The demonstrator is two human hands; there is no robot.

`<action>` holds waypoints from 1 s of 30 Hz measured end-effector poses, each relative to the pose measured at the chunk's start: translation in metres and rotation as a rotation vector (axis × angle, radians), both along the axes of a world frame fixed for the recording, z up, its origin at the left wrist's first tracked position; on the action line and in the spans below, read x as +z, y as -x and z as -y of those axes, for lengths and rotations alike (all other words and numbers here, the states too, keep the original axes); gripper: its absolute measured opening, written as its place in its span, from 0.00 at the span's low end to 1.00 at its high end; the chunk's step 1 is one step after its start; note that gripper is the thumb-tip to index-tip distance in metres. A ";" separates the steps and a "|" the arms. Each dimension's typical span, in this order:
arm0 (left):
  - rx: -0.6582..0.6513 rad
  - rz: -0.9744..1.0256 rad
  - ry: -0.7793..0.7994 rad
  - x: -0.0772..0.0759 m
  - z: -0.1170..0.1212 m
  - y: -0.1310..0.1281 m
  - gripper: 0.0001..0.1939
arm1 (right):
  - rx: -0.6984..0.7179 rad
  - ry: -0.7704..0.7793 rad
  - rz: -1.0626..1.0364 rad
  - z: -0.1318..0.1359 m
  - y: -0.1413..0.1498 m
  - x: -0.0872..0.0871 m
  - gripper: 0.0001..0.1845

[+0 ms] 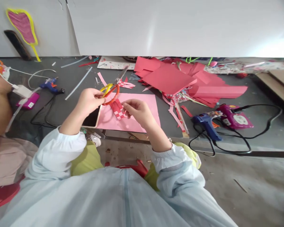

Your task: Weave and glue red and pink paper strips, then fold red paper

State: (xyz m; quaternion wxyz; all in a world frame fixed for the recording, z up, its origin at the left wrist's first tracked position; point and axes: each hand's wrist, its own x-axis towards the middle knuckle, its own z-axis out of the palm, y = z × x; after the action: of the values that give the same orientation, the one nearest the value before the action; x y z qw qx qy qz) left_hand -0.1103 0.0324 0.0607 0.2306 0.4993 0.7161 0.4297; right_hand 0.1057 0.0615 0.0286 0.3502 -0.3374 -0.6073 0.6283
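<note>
My left hand [91,100] is closed on the handles of a pair of scissors [113,94] with one yellow loop and one orange-red loop. Their metal blades point away from me. My right hand [139,113] pinches the edge of a red and pink checked woven paper piece [118,110], close to the scissors. Beneath both hands lies a pink paper sheet [146,123] at the table's front edge. Another small checked woven paper [126,84] rests just beyond the scissors. A phone-like dark device [91,118] is partly covered by my left forearm.
A heap of red paper [172,77] spreads at the back right. A blue glue gun [207,126] with looping cables lies beside a purple box [235,116]. Another blue glue gun [49,85] is on the left, near a co-worker's arm [0,104]. White board stands behind.
</note>
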 end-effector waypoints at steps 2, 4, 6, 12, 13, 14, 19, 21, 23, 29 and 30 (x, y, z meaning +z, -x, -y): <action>-0.070 0.048 0.015 -0.001 0.010 -0.029 0.13 | 0.007 0.043 -0.078 -0.003 -0.004 -0.003 0.21; -0.114 0.110 0.021 0.000 0.019 -0.054 0.15 | 0.045 0.067 -0.150 -0.006 -0.009 -0.005 0.23; -0.135 0.159 0.023 0.000 0.027 -0.074 0.15 | 0.078 0.080 -0.197 -0.007 -0.015 -0.008 0.25; -0.097 -0.037 -0.015 -0.004 0.035 -0.112 0.11 | 0.039 0.087 -0.262 -0.010 -0.028 -0.017 0.25; -0.111 -0.079 -0.003 -0.003 0.036 -0.116 0.10 | 0.023 0.072 -0.260 -0.011 -0.030 -0.019 0.24; -0.127 -0.125 0.019 -0.001 0.037 -0.118 0.10 | 0.003 0.047 -0.242 -0.012 -0.032 -0.020 0.23; -0.024 -0.461 0.036 0.018 0.040 -0.103 0.13 | -0.126 -0.073 -0.006 -0.015 -0.053 -0.015 0.14; 0.080 -0.546 0.083 0.018 0.039 -0.091 0.12 | -0.147 -0.083 0.031 -0.014 -0.065 -0.010 0.13; 0.100 -0.569 0.140 0.011 0.036 -0.083 0.09 | -0.147 -0.068 0.019 -0.012 -0.075 -0.007 0.12; 0.097 -0.728 0.358 -0.032 0.026 -0.096 0.15 | -0.170 -0.011 -0.049 -0.007 -0.098 -0.006 0.10; 0.105 -0.742 0.365 -0.037 0.025 -0.102 0.17 | -0.189 -0.004 -0.052 -0.006 -0.101 -0.007 0.10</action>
State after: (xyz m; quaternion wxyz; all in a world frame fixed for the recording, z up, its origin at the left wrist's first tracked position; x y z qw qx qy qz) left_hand -0.0079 0.0077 0.0240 0.0194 0.5338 0.8397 0.0979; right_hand 0.2064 0.0673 0.0215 0.4239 -0.3762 -0.5647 0.5999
